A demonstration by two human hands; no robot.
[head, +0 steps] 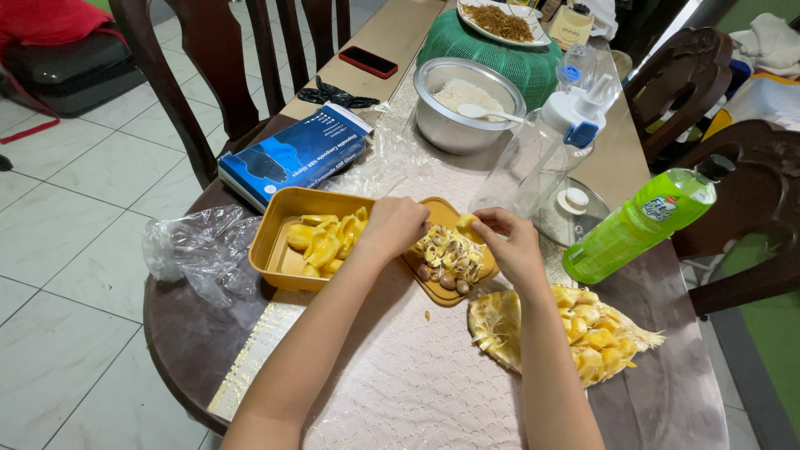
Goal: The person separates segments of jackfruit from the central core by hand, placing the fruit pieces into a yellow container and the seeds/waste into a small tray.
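Yellow jackfruit work, mid-worktop. My right hand [515, 242] pinches a yellow pod [467, 223] at its fingertips, fingers curled tight on it, just above the lid [467, 287]. My left hand [393, 227] is closed in a loose fist right beside it, knuckles up; I can't tell whether it grips the pod too or just steadies it. Both hands meet over the seam between box and lid.

Pod sits between the two hands, above the lid's near edge. The lid, mustard-coloured, lies flat and carries a heap of pale strands and brown seeds [446, 258]. Touching it on the left is the matching box [275, 242], holding cleaned yellow bulbs [323, 242].

Near my right forearm lies a jackfruit chunk [575, 329] on the worktop [400, 375], cut face up, bulbs showing, partly hidden by the arm.

Rest: crumpled clear bag [200, 246] left of the box, at the worktop edge. Blue glove carton [296, 154] behind the box. Steel bowl [467, 104] of white rice with a spoon further back. Clear water bottle [546, 146] with a blue-and-white cap behind the lid, green bottle [637, 221] lying tilted to the right of it. Red phone [367, 61] at the far end, green basket [492, 50] beside it with a plate on top. Dark wooden chairs [208, 58] around.
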